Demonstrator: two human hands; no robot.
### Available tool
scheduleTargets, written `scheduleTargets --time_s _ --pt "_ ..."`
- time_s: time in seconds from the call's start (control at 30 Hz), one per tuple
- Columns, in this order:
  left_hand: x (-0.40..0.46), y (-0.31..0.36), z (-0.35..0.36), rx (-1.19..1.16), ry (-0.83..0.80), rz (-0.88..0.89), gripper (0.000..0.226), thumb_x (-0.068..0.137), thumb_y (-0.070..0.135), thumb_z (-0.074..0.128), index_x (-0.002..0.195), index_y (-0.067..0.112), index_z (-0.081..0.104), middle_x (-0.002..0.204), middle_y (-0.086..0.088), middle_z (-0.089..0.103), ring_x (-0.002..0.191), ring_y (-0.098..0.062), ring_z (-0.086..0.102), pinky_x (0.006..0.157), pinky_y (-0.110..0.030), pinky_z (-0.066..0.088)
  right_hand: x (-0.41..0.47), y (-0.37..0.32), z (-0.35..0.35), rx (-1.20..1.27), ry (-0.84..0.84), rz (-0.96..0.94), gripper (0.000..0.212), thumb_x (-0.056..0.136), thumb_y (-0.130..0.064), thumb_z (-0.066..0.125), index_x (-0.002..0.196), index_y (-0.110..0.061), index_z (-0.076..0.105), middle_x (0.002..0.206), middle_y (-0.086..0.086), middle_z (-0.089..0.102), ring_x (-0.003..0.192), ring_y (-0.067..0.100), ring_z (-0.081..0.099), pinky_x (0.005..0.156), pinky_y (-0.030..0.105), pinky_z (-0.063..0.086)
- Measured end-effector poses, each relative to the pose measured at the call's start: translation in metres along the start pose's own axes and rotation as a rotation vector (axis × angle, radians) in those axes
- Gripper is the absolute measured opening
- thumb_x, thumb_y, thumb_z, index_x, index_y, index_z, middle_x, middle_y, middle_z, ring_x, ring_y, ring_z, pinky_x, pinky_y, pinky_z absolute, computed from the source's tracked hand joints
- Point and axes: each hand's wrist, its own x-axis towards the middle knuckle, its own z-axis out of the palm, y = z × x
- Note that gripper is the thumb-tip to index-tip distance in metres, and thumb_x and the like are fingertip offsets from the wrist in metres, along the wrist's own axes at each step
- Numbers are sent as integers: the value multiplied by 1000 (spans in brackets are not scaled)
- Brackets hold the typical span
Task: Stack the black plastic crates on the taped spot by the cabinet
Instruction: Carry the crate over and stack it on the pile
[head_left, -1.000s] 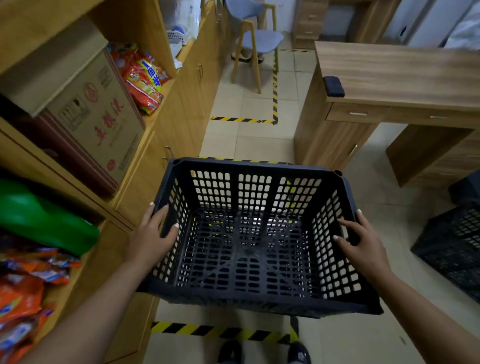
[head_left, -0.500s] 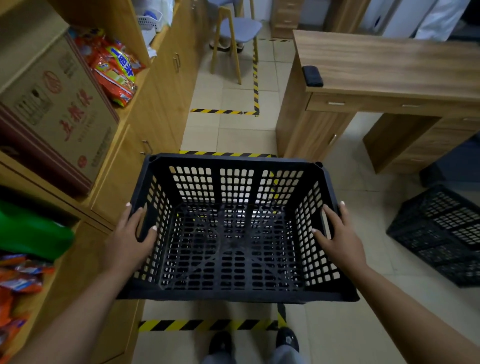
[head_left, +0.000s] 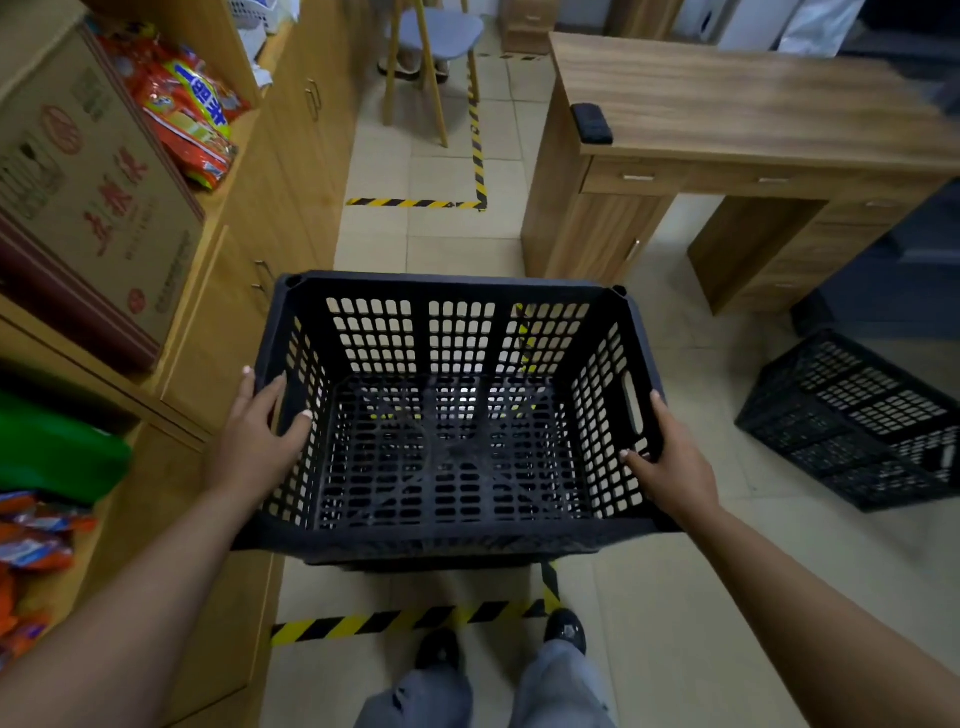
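A black perforated plastic crate (head_left: 452, 535) is in front of me, open side up, over the floor patch outlined by yellow-black tape (head_left: 405, 621) next to the wooden cabinet (head_left: 223, 332). My left hand (head_left: 257, 441) grips its left rim, thumb inside. My right hand (head_left: 670, 462) holds the right wall below the handle slot. Whether the crate rests on the floor I cannot tell. A second black crate (head_left: 857, 421) lies on the floor to the right.
Shelves on the left hold a cardboard box (head_left: 93, 182), snack bags (head_left: 187, 109) and a green bag (head_left: 57, 452). A wooden desk (head_left: 753, 135) stands at the right, a chair (head_left: 436, 31) farther back. My shoes (head_left: 563, 626) stand just behind the tape line.
The crate has gone down toward the taped patch and now looks lower and farther from the camera. Both hands kept their hold on its sides. The second crate has come further into view.
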Motion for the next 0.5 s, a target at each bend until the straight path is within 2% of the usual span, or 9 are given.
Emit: scheduleTargets --time_s 0.2,0.33,0.4,0.5 --pt "-1 -5 3 118 4 36 62 92 44 54 147 25 35 162 4 7 135 -34 39 91 -47 44 1 1 4 -8 22 4 87 83 -29 70 152 -32 16 142 7 47 117 26 54 82 38 48" --pt "-4 -5 5 201 -39 40 69 91 55 47 151 29 22 162 4 -2 128 -40 44 83 -42 44 -2 1 6 -84 27 18 83 86 -39 63 152 -31 13 141 11 43 114 29 54 79 40 49" --pt "-8 -4 5 273 -71 39 75 90 59 43 152 30 13 162 1 -8 131 -43 37 88 -46 45 -5 -1 7 -141 47 2 82 87 -45 61 152 -28 14 152 12 30 127 31 46 87 44 49" --pt "-23 -9 6 394 -97 72 80 88 65 38 153 31 6 162 -4 -12 136 -42 27 94 -47 43 -20 1 10 -181 82 -105 80 85 -48 61 151 -25 22 159 14 17 142 33 25 104 49 38"
